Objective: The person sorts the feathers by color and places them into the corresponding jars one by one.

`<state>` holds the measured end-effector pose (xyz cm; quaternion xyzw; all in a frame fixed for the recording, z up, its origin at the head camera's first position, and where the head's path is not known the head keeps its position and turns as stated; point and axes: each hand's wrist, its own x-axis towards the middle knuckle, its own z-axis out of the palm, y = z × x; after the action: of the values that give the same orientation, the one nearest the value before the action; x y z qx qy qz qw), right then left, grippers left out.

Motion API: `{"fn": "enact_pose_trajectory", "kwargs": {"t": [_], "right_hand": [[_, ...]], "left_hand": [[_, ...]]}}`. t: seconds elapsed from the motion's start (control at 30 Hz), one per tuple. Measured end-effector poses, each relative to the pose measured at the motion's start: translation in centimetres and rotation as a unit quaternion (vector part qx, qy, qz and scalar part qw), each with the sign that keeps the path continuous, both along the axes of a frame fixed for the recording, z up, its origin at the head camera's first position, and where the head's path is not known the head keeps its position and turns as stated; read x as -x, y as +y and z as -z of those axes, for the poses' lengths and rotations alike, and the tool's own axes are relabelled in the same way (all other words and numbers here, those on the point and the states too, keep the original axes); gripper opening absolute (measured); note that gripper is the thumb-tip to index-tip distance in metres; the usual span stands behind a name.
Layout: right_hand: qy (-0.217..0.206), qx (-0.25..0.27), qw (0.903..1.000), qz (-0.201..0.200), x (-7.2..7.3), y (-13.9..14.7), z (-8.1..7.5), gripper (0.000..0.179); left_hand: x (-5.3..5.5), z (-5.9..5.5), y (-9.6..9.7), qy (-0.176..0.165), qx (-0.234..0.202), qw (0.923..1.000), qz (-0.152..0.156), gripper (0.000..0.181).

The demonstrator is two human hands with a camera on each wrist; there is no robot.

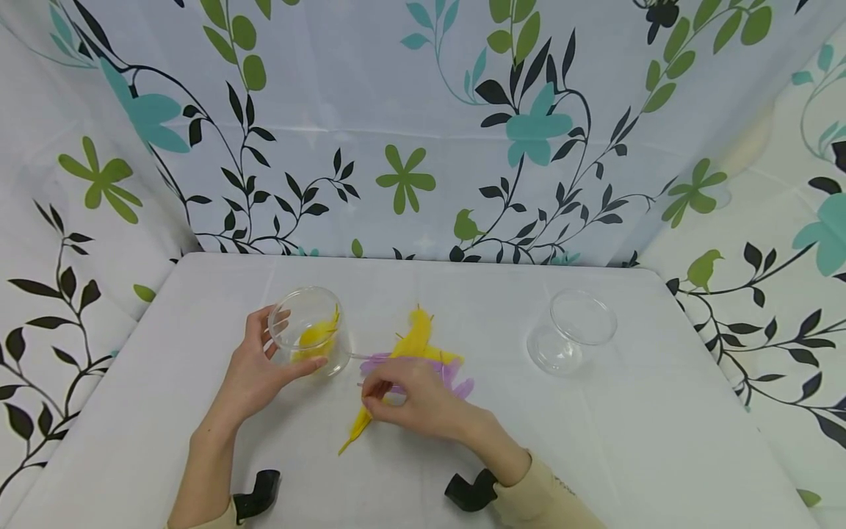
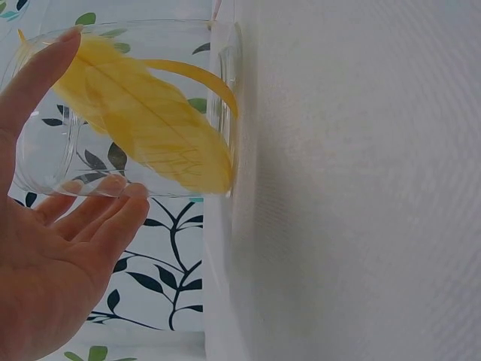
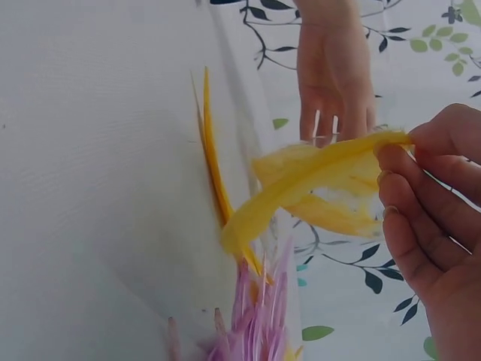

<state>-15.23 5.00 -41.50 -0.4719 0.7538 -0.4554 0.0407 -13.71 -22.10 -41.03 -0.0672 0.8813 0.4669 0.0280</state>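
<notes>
Left of centre in the head view, the left hand (image 1: 259, 373) curves its fingers and thumb around an upright clear jar (image 1: 342, 351) on the white table (image 1: 628, 448), with at least 1 yellow feather (image 2: 143, 113) inside. At the centre of that frame the right hand (image 1: 423, 397), fingers bent, is above loose yellow feathers (image 1: 415, 342) and purple feathers (image 1: 465, 386); the right wrist view shows it pinching the end of 1 long feather (image 3: 301, 177), while a 2nd container (image 1: 540, 349) stands at centre right of the head view.

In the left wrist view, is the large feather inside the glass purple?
No, the large feather seen through the clear glass is plainly yellow.
</notes>
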Motion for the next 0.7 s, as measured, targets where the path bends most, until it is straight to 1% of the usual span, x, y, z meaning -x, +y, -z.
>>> {"fn": "enact_pose_trajectory", "kwargs": {"t": [0.07,0.17,0.27,0.47,0.6,0.7], "right_hand": [[-0.004,0.001,1.0000,0.006,0.0,0.1,-0.1,0.007],[-0.031,0.001,0.9994,0.016,-0.1,0.4,-0.4,0.007],[-0.055,0.013,0.9980,0.028,-0.1,0.7,-0.7,0.007],[-0.092,0.037,0.9929,0.067,0.0,1.2,-1.5,0.008],[-0.106,0.044,0.9892,0.091,0.1,1.4,-1.6,0.012],[-0.112,0.066,0.9866,0.099,0.2,1.4,-1.6,0.011]], "left_hand": [[0.0,0.0,0.0,0.000,0.001,1.0000,0.000,0.116],[0.0,0.0,0.1,-0.001,0.000,1.0000,0.000,0.116],[0.0,0.1,0.0,0.001,-0.001,1.0000,0.000,0.116],[0.0,0.1,0.0,0.001,0.003,1.0000,-0.001,0.117],[0.0,0.1,0.0,0.000,0.005,1.0000,-0.001,0.117],[0.0,0.1,-0.1,0.001,0.004,1.0000,0.000,0.117]]}}
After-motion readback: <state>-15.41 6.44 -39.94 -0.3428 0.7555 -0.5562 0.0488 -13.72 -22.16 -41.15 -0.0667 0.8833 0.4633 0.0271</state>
